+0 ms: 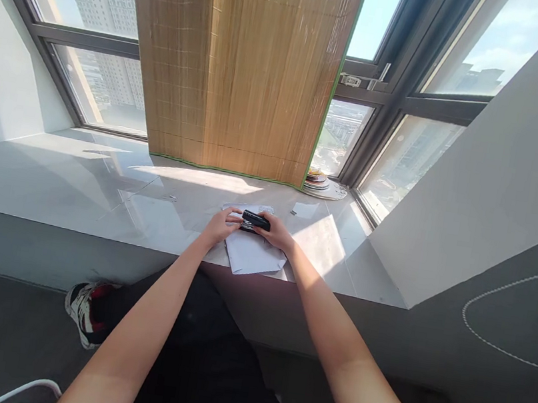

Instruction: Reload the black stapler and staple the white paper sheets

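Note:
A black stapler [256, 220] is held level between my hands, just above the windowsill. My right hand [276, 232] wraps round its right end, thumb and fingers closed on it. At its left end, the curled fingers of my left hand [221, 225] grip the stapler too. Beneath them lie white sheets of paper [254, 256], the front corner reaching over the sill's edge. More paper shows behind the stapler, partly hidden by it and my hands.
The tiled windowsill [73, 189] runs across in front of me. A bamboo blind [258, 72] hangs before the window. Stacked plates [322, 186] stand by its lower right corner. A tiny dark piece [293, 212] lies right of the paper. A beaded cord [486, 301] hangs far right.

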Demonstrator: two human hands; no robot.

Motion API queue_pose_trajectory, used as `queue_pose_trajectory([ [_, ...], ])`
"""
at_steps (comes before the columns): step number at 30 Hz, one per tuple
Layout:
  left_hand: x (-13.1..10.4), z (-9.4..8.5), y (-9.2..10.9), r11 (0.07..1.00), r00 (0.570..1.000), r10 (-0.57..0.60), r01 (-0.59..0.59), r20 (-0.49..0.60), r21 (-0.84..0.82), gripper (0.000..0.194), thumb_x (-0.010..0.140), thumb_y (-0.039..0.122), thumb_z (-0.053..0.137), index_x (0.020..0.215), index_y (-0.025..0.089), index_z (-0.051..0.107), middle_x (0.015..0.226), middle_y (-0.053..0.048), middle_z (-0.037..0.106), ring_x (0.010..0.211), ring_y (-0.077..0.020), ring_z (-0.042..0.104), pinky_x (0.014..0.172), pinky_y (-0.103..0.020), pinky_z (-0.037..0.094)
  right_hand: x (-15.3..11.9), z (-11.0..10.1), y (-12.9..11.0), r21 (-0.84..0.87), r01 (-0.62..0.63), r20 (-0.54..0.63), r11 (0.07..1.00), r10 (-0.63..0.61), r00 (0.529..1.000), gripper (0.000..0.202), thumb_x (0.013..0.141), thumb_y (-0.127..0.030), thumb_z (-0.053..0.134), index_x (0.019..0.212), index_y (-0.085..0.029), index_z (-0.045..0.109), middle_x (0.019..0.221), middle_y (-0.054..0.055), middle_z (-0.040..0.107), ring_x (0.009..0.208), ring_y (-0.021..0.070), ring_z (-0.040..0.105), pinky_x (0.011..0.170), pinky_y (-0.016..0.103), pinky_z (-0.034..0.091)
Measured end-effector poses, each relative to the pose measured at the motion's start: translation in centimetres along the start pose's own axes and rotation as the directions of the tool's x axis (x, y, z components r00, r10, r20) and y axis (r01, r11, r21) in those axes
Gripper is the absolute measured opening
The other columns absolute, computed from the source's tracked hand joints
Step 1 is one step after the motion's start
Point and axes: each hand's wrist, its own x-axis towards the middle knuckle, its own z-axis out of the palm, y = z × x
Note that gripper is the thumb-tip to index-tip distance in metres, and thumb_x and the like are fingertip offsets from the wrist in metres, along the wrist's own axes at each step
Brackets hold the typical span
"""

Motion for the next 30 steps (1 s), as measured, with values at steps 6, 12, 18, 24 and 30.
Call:
queue_pose_trajectory([
  [6,0.5,0.5,-1.6,0.889,0.957,0.048,0.088,-0.285,0.448,0.022,0.082,0.009,0.070,0.094,0.024,0.080,0.120,-0.015,0.075,0.131,-0.0383,0.062,0.118,-0.059,0.042,-0.2,0.4,0.6,-0.003,0.016,-0.080,1.000,-0.017,0.997,0.034,0.088,-0.046,0.075,0.115,-0.025,0.072,0.106,0.004,0.076,0.099,0.0274,0.070,0.090,0.040,0.052],
  [12,0.4,0.3,-2.8,0.886,0.939,0.032,0.132,-0.343,0.445,0.021,0.088,0.011,0.065,0.091,0.024,0.081,0.120,-0.017,0.071,0.127,-0.0376,0.059,0.115,-0.058,0.044,-1.4,-1.6,1.3,-0.025,-0.164,-0.340,0.986,0.146,0.929,0.033,0.080,-0.036,0.075,0.111,-0.023,0.075,0.105,0.007,0.079,0.101,0.0334,0.072,0.097,0.051,0.054],
  [18,0.2,0.0,-1.8,0.883,0.946,0.086,0.072,-0.311,0.465,0.034,0.084,0.000,0.061,0.099,0.023,0.081,0.131,-0.017,0.069,0.135,-0.0391,0.056,0.112,-0.058,0.049,-7.4,-6.8,2.4,-0.056,-0.195,-0.356,0.979,0.163,0.920,0.038,0.081,-0.038,0.076,0.115,-0.023,0.076,0.116,0.013,0.078,0.108,0.0368,0.072,0.104,0.060,0.053],
  [24,-1.0,4.0,2.0,0.868,0.919,0.216,-0.335,0.329,0.366,0.031,0.097,0.028,0.064,0.124,0.029,0.080,0.148,-0.007,0.067,0.143,-0.0310,0.057,0.124,-0.048,0.042,-10.9,-8.3,2.0,-0.030,-0.215,-0.266,0.976,0.199,0.943,0.044,0.078,-0.042,0.079,0.117,-0.023,0.076,0.121,0.014,0.078,0.116,0.0370,0.071,0.110,0.060,0.052],
  [30,-2.2,5.3,3.8,0.777,0.841,0.066,-0.381,0.536,0.501,0.070,0.099,0.065,0.059,0.159,0.029,0.055,0.175,-0.011,0.036,0.163,-0.0365,0.030,0.133,-0.058,0.018,-9.9,-7.1,0.0,-0.068,-0.163,-0.144,0.984,0.152,0.978,0.043,0.083,-0.043,0.077,0.120,-0.022,0.076,0.120,0.013,0.079,0.112,0.0339,0.073,0.106,0.053,0.055],
])
